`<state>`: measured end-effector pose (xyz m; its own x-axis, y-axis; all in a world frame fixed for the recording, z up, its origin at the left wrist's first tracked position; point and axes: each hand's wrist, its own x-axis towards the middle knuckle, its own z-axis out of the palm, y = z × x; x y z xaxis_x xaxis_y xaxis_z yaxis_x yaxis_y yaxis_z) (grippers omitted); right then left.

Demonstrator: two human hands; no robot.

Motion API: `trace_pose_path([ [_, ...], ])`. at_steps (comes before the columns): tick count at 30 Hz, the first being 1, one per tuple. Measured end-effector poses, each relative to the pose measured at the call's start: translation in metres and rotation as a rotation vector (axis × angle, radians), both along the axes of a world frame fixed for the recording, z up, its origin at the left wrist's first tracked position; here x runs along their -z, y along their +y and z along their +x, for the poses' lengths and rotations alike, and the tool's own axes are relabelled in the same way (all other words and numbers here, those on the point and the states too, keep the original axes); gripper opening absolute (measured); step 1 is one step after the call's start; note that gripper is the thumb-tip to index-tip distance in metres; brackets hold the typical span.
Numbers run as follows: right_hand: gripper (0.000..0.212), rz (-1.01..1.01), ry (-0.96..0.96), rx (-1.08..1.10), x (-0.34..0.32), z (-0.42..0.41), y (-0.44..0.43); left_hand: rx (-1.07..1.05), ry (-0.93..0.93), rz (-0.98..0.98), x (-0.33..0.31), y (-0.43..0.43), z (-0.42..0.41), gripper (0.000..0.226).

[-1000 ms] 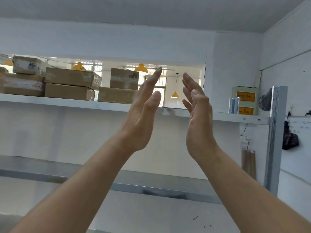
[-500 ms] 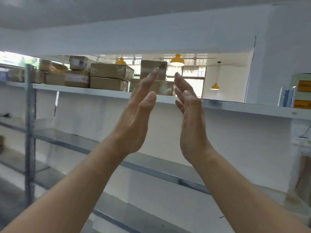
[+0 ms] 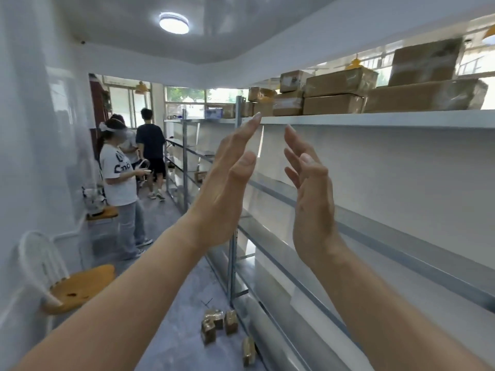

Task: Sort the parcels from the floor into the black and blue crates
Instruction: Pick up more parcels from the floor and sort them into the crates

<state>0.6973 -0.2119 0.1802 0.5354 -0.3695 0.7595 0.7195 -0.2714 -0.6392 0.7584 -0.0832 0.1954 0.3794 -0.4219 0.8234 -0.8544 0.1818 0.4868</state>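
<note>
The left hand and right hand are raised side by side, palms facing each other with a gap between them. The fingers are straight and loosely spread, and neither hand holds anything. Far below the left hand, small brown parcels lie on the floor at the foot of the metal shelving. A chair stands left of the left forearm. Above and right of the right hand's fingertips, cardboard boxes sit on the top shelf. Beyond the left hand, people stand in the aisle.
</note>
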Motion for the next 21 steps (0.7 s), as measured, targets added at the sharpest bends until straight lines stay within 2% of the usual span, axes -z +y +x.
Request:
trace_pose_path([
  [6, 0.066, 0.049, 0.046, -0.073, 0.025, 0.029, 0.042, -0.091, 0.101, 0.024, 0.027, 0.057, 0.025, 0.065],
  [10, 0.081, 0.097, 0.089, -0.062, 0.051, 0.053, 0.06, -0.105, 0.116, 0.05, 0.052, 0.086, 0.052, 0.065],
  [14, 0.078, 0.162, 0.132, -0.021, 0.075, 0.085, 0.085, -0.073, 0.196, 0.085, 0.081, 0.108, 0.079, 0.067],
  [18, 0.083, 0.19, 0.199, -0.007, 0.097, 0.123, 0.115, -0.063, 0.168, 0.122, 0.107, 0.13, 0.119, 0.065],
  [21, 0.075, 0.2, 0.222, 0.036, 0.114, 0.148, 0.13, -0.032, 0.233, 0.136, 0.122, 0.145, 0.155, 0.066],
])
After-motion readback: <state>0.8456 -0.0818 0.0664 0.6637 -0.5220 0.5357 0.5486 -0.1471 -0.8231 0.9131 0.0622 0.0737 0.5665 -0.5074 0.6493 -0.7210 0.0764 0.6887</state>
